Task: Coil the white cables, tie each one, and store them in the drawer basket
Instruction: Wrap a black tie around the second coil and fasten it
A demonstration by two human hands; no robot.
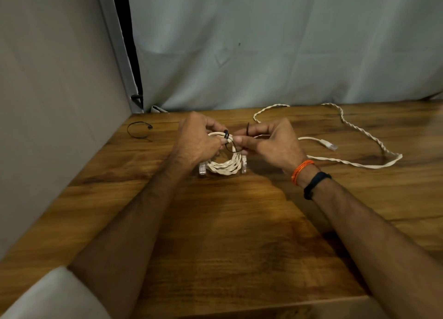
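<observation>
From the head camera, the coiled white cable [224, 166] stands on the wooden table [215, 235] between 2 hands. The left hand [197, 140] grips its top, the right hand [268, 142] pinches a black tie [231, 148] wrapped there. A second white cable [359, 132] lies loose at right, another black tie [139, 130] at left.
</observation>
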